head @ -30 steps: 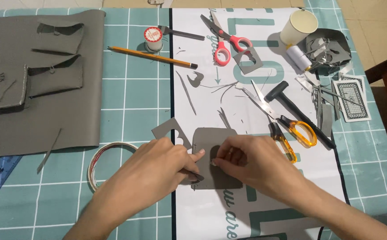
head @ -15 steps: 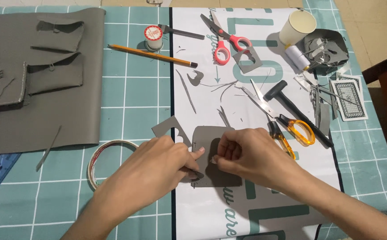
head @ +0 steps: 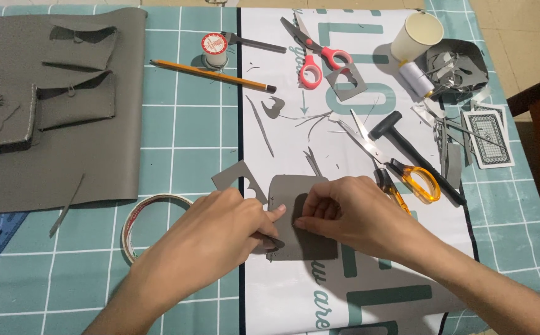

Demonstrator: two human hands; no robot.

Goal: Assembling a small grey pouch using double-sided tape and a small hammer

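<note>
A small grey leather piece [head: 310,242] with rounded corners lies on the white printed sheet [head: 294,291]. Both my hands rest on it. My left hand [head: 220,236] presses its left edge with the fingers curled, and a thin dark tool tip shows under the fingers. My right hand [head: 350,214] pinches a small darker grey patch [head: 299,211] against the middle of the piece. A cut grey scrap [head: 236,177] lies just up and left of the piece.
A tape ring [head: 136,217] sits left of my left hand. A large grey leather sheet [head: 96,161] with pockets fills the upper left. Yellow-handled scissors [head: 415,183], a black hammer [head: 406,149], red scissors [head: 316,59], a pencil [head: 211,74], a thread spool [head: 415,80], a paper cup [head: 415,34] lie beyond.
My right hand's fingers have shifted slightly left on the small patch. My left hand stays pressed on the piece's edge.
</note>
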